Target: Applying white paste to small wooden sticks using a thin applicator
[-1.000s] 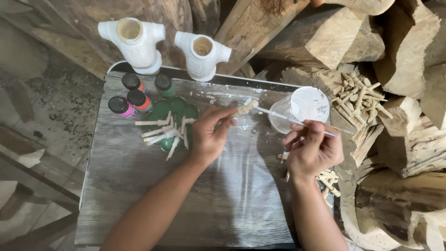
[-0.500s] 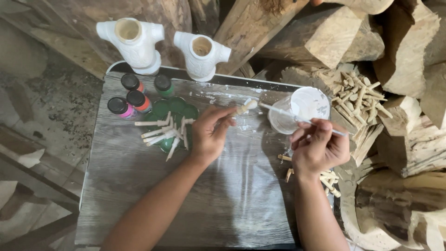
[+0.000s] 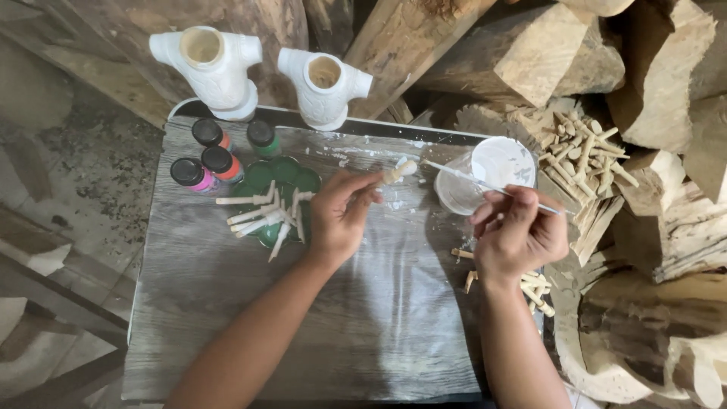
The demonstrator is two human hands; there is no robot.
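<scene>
Peg [image 3: 399, 173] lower end hidden in left hand [image 3: 341, 216]; brush [image 3: 485, 184] handle partly behind right hand [image 3: 519, 231].

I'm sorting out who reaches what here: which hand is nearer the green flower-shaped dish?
Left. The left hand sits just right of the green dish, almost at its rim, holding a small wooden peg. The right hand is farther right, near the white paint cup.

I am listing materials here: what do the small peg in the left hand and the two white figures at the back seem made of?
The small peg looks like pale wood, partly coated with wet white paint. The two white figures seem carved wood painted matte white, with bare wood visible in their openings; plaster cannot be excluded.
</scene>
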